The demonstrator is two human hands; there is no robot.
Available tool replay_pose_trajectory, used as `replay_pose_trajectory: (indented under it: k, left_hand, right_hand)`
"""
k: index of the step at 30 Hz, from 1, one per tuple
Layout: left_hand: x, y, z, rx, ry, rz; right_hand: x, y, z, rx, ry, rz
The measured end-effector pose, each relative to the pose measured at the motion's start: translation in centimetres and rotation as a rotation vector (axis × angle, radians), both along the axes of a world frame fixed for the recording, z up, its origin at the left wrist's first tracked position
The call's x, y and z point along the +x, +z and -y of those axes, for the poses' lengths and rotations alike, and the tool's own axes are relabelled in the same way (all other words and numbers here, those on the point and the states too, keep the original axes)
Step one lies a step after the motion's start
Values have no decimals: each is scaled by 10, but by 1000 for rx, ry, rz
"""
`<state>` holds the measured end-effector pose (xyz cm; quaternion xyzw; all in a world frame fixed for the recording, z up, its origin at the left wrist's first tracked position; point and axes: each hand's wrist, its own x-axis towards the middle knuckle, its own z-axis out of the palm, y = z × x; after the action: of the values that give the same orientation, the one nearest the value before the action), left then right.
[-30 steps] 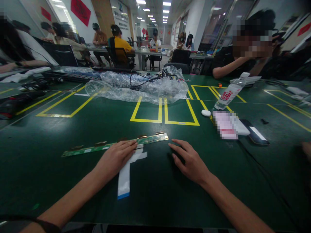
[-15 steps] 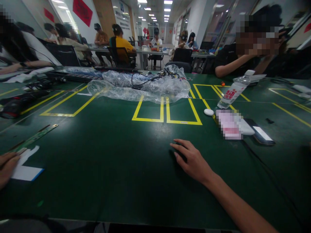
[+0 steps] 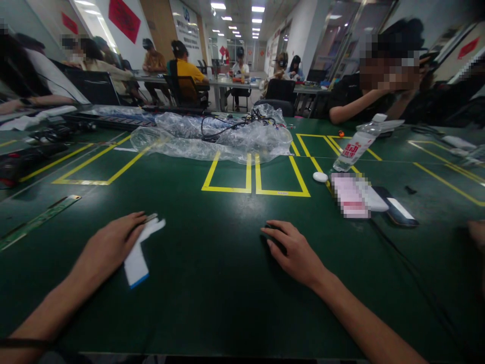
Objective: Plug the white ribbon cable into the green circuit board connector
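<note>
My left hand point(image 3: 109, 242) lies flat on the green table point(image 3: 227, 283), its fingers stretched over a white flat ribbon cable point(image 3: 138, 255) with a blue end. A long green circuit strip point(image 3: 36, 221) lies apart from the cable at the far left. My right hand point(image 3: 293, 250) rests palm down on the table to the right of centre, fingers spread, with nothing in it.
Crumpled clear plastic point(image 3: 220, 134) with black wires lies beyond yellow taped boxes point(image 3: 255, 177). A water bottle point(image 3: 356, 144), a small white puck point(image 3: 320, 176), a white pack point(image 3: 354, 194) and a phone point(image 3: 397, 210) sit to the right. People sit at tables around.
My left hand swept the circuit strip and cable out to the left, then came back toward the middle dragging only the white cable. The strip stays at the far left. The right hand has barely moved.
</note>
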<state>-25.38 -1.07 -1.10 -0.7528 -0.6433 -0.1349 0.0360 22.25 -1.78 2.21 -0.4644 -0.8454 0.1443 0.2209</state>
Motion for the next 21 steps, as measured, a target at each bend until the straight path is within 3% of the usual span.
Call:
replay_pose_trajectory:
  k: [6,9,12,21]
  left_hand:
    - [181,1,-30,29,-476,113]
    - [232,6,-33,17,-574,129]
    - [248,10,-32,-4,-604,144]
    - [246,12,-29,-13,-580,155]
  right_hand:
    - [-4,-4,1,36,-17,44]
    - [-6,-8,2,63,-29,104]
    - [-7,-10,3,70,-29,144]
    - [-8,-10,4,53,-30,176]
